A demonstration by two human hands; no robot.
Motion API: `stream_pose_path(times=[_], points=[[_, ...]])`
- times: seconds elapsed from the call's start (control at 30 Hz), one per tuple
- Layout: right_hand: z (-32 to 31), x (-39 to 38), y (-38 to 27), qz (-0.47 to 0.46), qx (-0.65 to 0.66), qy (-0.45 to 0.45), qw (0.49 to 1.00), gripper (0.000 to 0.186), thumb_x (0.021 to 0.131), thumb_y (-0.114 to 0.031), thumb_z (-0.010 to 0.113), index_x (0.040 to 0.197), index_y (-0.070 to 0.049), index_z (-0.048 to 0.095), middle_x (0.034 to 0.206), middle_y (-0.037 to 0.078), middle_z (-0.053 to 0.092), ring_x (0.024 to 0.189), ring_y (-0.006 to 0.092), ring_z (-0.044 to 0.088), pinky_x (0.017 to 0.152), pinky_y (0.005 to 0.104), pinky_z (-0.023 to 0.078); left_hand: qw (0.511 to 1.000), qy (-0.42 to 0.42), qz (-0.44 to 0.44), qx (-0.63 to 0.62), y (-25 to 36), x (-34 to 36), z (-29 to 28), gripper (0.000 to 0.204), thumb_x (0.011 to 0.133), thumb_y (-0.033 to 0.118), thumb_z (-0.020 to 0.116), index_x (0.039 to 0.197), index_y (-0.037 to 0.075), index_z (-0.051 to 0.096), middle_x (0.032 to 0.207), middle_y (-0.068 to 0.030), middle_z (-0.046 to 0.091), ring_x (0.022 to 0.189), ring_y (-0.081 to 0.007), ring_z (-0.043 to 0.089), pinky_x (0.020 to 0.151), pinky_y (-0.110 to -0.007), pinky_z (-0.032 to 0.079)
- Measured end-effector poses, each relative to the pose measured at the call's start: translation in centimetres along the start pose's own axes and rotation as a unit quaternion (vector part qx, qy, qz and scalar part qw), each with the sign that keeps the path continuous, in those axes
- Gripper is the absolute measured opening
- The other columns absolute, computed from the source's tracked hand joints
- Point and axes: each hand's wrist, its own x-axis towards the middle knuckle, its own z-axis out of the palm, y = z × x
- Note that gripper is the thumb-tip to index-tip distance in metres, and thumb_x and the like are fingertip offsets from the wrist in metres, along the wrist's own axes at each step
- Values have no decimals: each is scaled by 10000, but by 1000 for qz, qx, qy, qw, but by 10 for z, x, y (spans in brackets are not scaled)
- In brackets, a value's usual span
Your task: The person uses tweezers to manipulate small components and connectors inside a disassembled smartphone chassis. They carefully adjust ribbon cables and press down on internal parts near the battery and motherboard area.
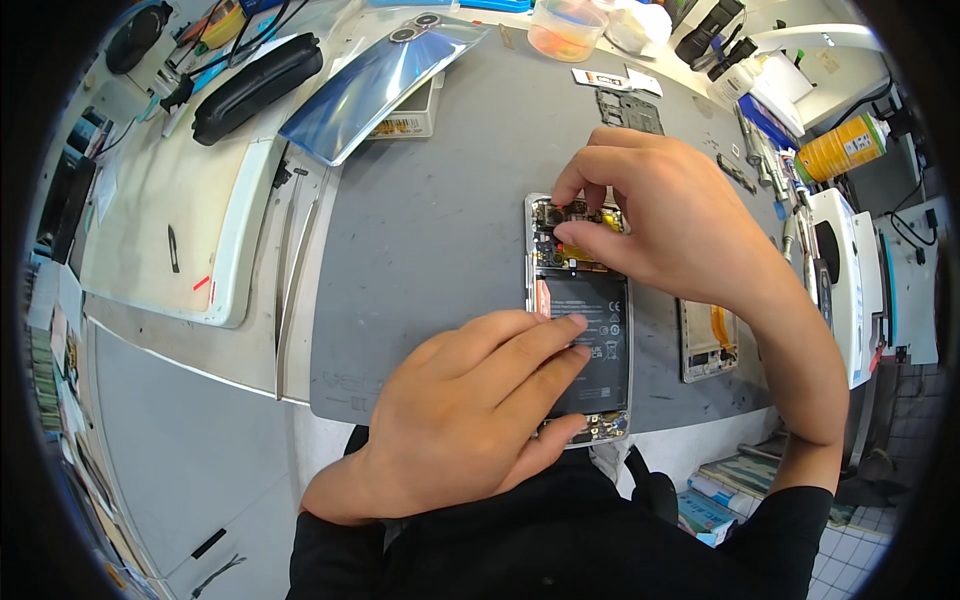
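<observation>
An opened smartphone [535,300] lies on the grey mat, its insides facing up. Across its black battery [600,345] rest the outstretched fingers of my left hand [470,400]; the thumb is near the small circuit parts at the phone's lower end. Over the phone's upper end, my right hand [665,220] curls its thumb and index finger into a pinch at the circuit board [548,245], close to the dark camera parts. What lies between those fingertips is too small to make out, and the hand hides the board's right side.
A shiny blue phone back cover [385,85] leans on a clear box [415,112] at the far left. Another phone frame [708,340] lies right of the phone. A dark bracket [630,112] sits beyond my right hand. Tools and a yellow can [842,147] line the right edge.
</observation>
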Motion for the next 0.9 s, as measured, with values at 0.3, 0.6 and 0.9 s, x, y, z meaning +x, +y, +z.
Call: stream_pose_path(times=[0.3, 0.6, 0.9], points=[[1, -1, -1, -3, 3, 15, 1000, 229, 838, -189, 822, 985, -51, 712, 866, 76, 643, 718, 252, 632, 654, 373, 501, 1000, 1, 2, -2, -1, -1, 0, 439, 695, 200, 849, 1101, 53, 768, 1260, -54, 724, 1076, -251, 672, 856, -351, 569], [-6, -9, 3, 35, 41, 12, 998, 192, 842, -128, 819, 965, -28, 708, 832, 51, 600, 646, 152, 552, 577, 290, 447, 1000, -7, -5, -3, 0, -1, 0, 439, 700, 200, 848, 1106, 57, 763, 1267, -53, 723, 1083, -252, 673, 857, -353, 569], [3, -8, 6, 34, 61, 19, 997, 140, 857, -108, 811, 899, -20, 712, 821, 58, 617, 680, 159, 609, 603, 295, 481, 1000, -5, -4, -5, -1, 0, 0, 448, 699, 205, 852, 1115, 62, 766, 1261, -49, 728, 1073, -252, 680, 861, -357, 572]])
